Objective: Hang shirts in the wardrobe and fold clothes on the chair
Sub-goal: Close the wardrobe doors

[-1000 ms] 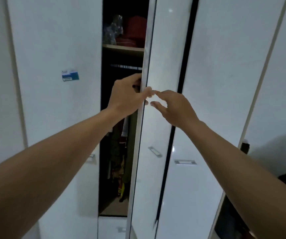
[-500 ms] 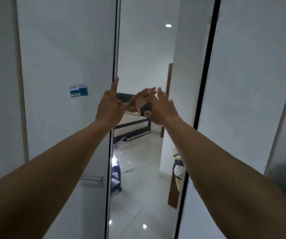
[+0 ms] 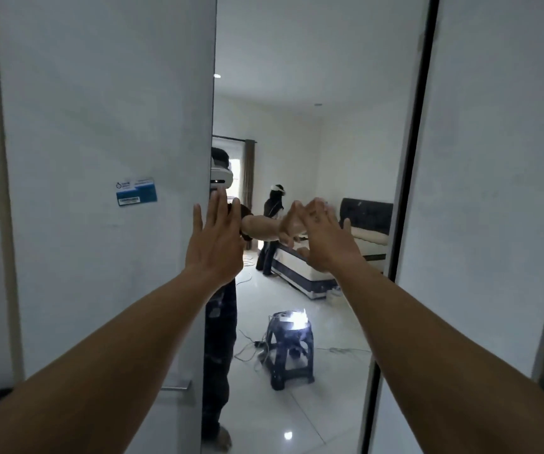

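Mirrored door (image 3: 313, 93); hands (image 3: 216, 247) (image 3: 329, 247) (seemingly) flat against.

Wardrobe (image 3: 493, 158) front, upright, glossy white panels. Left white door (image 3: 100, 93) has a blue barcode sticker (image 3: 136, 191) mid-height and a metal handle (image 3: 175, 386) low near its right edge. Just beside it stands a tall mirrored door (image 3: 313, 60), with a black strip (image 3: 418, 158) along its right side.

Barcode sticker (image 3: 136, 191) on wardrobe door (image 3: 100, 109), print too blurred to read
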Demonstrator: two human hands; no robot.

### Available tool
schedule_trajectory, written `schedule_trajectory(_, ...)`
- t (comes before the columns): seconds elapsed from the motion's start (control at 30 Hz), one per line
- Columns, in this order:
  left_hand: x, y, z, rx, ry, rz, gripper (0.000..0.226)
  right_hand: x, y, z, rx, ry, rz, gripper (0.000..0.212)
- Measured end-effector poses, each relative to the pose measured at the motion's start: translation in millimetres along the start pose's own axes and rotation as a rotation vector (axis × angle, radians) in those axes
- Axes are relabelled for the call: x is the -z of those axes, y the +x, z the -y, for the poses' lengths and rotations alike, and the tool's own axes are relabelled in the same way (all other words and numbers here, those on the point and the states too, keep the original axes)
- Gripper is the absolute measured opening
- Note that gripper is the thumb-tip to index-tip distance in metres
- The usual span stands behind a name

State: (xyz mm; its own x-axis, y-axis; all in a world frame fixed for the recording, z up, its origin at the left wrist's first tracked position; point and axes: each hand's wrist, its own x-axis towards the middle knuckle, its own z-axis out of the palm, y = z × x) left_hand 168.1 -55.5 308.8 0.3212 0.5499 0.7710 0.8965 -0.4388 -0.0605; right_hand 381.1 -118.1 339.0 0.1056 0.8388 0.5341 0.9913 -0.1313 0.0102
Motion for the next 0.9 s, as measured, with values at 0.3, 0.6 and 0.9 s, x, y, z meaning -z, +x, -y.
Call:
schedule_trajectory(0.3,-28.1,26.5,6.6,0.029,-0.098,0.081,0.078,-19.9,21.7,2.9,-0.009,0.015,-0.028,0.096)
schedule_trajectory(0.6,-40.9,32.0,-2.3,0.074,-0.12,0.034,0.076,-27.1,26.6,-4.5,-0.006,-0.012,-0.018,0.089)
schedule_trajectory(0.9,-45.0,39.5,-51.4,-0.031,-0.11,-0.075,0.063,-19.5,-14.5,-38.9,-0.082,-0.005,-0.002,0.076)
